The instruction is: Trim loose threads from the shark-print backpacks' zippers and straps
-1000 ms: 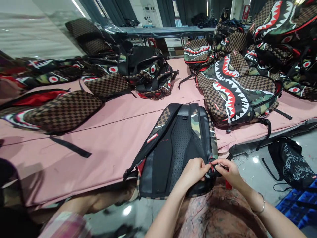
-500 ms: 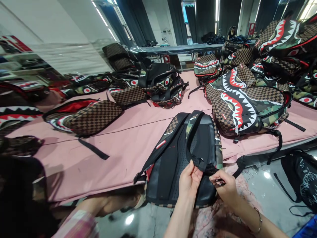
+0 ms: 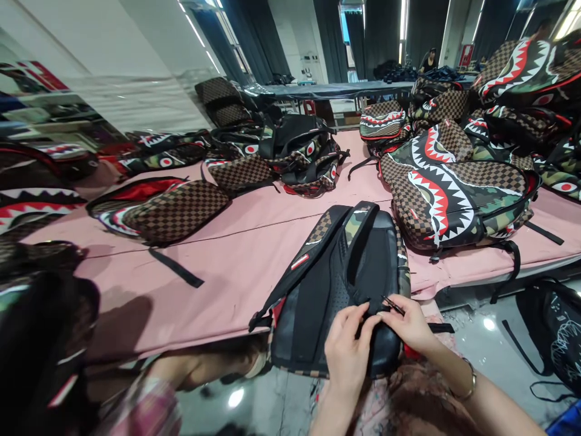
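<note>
A black-backed backpack with checkered and camouflage trim lies back panel up at the table's front edge, its lower end over the edge. Its right shoulder strap runs down to my hands. My left hand is closed in a pinch at the strap's lower end; the exact piece between its fingers is hidden. Touching its fingertips, my right hand grips a thin dark pointed tool, whose kind I cannot make out. A loose black webbing end sticks out to the right.
Shark-mouth backpacks are piled at the right of the pink-covered table. More bags lie at the left and back. Another person's leg and plaid clothing are at lower left. A black bag lies low at the right.
My left hand has turned from palm up to fingers down, pinching at the strap end. My right hand has moved up and in to meet it. The dark bag at far left has shifted.
</note>
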`<state>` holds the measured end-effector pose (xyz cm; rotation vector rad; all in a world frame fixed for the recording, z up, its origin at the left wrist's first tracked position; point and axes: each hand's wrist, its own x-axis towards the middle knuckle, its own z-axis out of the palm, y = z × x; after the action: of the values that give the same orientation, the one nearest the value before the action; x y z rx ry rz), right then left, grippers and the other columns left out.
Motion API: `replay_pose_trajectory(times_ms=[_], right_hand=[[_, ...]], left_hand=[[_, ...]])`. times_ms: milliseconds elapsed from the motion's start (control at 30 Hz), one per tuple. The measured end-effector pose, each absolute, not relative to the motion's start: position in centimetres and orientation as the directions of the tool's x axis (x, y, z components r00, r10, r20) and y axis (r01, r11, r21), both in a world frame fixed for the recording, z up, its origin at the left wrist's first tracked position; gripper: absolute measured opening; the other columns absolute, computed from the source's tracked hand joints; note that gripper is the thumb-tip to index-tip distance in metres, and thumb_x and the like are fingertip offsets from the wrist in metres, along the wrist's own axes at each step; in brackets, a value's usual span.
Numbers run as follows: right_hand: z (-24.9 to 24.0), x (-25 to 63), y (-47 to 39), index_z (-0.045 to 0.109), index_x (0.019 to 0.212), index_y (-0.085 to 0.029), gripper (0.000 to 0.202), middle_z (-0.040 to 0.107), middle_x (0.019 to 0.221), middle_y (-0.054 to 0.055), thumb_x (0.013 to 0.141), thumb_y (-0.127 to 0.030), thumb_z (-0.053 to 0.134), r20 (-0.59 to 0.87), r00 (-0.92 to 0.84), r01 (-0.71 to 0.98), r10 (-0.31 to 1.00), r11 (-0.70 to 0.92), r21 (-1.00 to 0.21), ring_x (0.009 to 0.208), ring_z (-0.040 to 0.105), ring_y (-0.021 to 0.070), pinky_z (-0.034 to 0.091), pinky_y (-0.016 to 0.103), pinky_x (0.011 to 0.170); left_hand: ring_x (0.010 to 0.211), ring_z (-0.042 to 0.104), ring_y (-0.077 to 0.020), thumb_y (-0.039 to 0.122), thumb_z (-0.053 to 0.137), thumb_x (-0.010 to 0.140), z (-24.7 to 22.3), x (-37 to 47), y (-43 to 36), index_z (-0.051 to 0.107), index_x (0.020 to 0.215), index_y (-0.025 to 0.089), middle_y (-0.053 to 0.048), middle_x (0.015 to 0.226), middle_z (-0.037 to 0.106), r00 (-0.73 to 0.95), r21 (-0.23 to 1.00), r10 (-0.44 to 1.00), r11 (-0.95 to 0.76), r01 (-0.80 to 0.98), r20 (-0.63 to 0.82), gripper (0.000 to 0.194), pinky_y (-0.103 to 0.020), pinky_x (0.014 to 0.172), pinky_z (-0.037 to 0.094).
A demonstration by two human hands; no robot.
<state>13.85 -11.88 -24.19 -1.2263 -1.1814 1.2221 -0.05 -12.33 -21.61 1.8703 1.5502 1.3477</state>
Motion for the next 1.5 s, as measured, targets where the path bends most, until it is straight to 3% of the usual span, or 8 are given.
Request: replay_pose_trajectory(times_ms=[133,333,467,633,900,1067,1267,1500], right_hand=[[-24.7,13.7,-12.2,0.058,0.070,-0.017,0.010,0.053,0.066,-0.002,0.070,-0.027,0.059,0.012,0.010,0.066,1.000,0.011,-0.998,0.064,0.049,0.0115,0.046,0.021,0.061],[-24.5,14.1,-12.8,0.056,0.070,-0.017,0.014,0.049,0.064,-0.002,0.073,-0.031,0.058,0.073,-0.001,0.140,0.997,0.072,-0.988,0.062,0.046,0.0110,0.045,0.019,0.055],[-24.6,14.4,-13.2,0.054,0.071,-0.017,0.015,0.049,0.065,-0.002,0.074,-0.032,0.057,0.042,0.035,0.120,0.998,0.038,-0.992,0.062,0.047,0.0112,0.045,0.019,0.055],[-25.0,14.7,-13.5,0.054,0.069,-0.018,0.014,0.049,0.065,-0.002,0.067,-0.029,0.062,-0.025,0.156,0.031,0.987,-0.031,-0.999,0.059,0.046,0.0110,0.044,0.020,0.055],[-24.2,14.1,-13.4,0.054,0.070,-0.018,0.014,0.043,0.057,-0.005,0.063,-0.028,0.062,-0.060,0.210,0.006,0.976,-0.062,-0.998,0.051,0.038,0.0089,0.037,0.020,0.048],[-23.2,15.2,-13.9,0.052,0.092,-0.020,0.026,0.046,0.062,-0.005,0.069,-0.029,0.059,-0.021,0.197,0.065,0.980,-0.035,-0.997,0.055,0.045,0.0102,0.040,0.020,0.053],[-21.6,17.7,-15.9,0.056,0.096,-0.021,0.019,0.060,0.093,0.004,0.085,-0.025,0.042,0.142,0.041,0.453,0.989,0.109,-0.885,0.087,0.055,0.0178,0.043,0.029,0.076],[-19.9,18.2,-15.9,0.057,0.096,-0.019,0.018,0.062,0.085,0.005,0.088,-0.025,0.043,0.303,-0.129,0.670,0.944,0.308,-0.675,0.078,0.056,0.0172,0.043,0.027,0.068]], left_hand=[[0.077,0.060,-0.0180,0.028,0.054,0.078,-21.6,-0.3,-12.3,0.069,0.087,0.020,-0.006,0.082,0.064,0.069,0.725,0.943,-0.296,0.621,0.326,0.019,-0.030,0.074,0.047],[0.074,0.057,-0.0190,0.026,0.049,0.078,-21.8,0.1,-11.2,0.068,0.076,0.018,-0.006,0.075,0.064,0.105,0.851,0.987,-0.155,0.502,0.117,0.021,-0.031,0.071,0.043],[0.057,0.047,-0.0121,0.032,0.059,0.070,-22.0,0.7,-11.3,0.065,0.068,0.015,-0.002,0.061,0.057,0.010,0.990,0.990,0.137,0.041,-0.138,0.018,-0.024,0.056,0.037],[0.046,0.028,-0.0044,0.036,0.073,0.057,-21.1,1.1,-11.9,0.063,0.068,0.012,0.006,0.050,0.040,0.184,0.809,0.906,0.422,-0.409,-0.380,0.028,-0.018,0.046,0.023],[0.054,0.036,-0.0064,0.035,0.075,0.058,-20.9,1.2,-12.2,0.061,0.069,0.014,0.005,0.057,0.043,0.137,0.905,0.936,0.348,-0.245,-0.323,0.028,-0.018,0.053,0.030],[0.056,0.038,-0.0075,0.029,0.074,0.058,-21.1,1.4,-12.5,0.063,0.069,0.015,0.005,0.061,0.043,0.125,0.952,0.959,0.272,-0.143,-0.255,0.021,-0.019,0.054,0.032],[0.060,0.041,-0.0104,0.029,0.070,0.061,-20.5,1.5,-12.5,0.066,0.068,0.015,0.002,0.065,0.045,0.118,0.992,0.986,0.122,-0.031,-0.117,0.016,-0.021,0.057,0.034],[0.060,0.043,-0.0112,0.027,0.067,0.064,-20.3,1.5,-12.4,0.067,0.069,0.015,0.000,0.067,0.049,0.158,0.996,0.985,0.061,0.065,-0.071,0.013,-0.022,0.059,0.036]])
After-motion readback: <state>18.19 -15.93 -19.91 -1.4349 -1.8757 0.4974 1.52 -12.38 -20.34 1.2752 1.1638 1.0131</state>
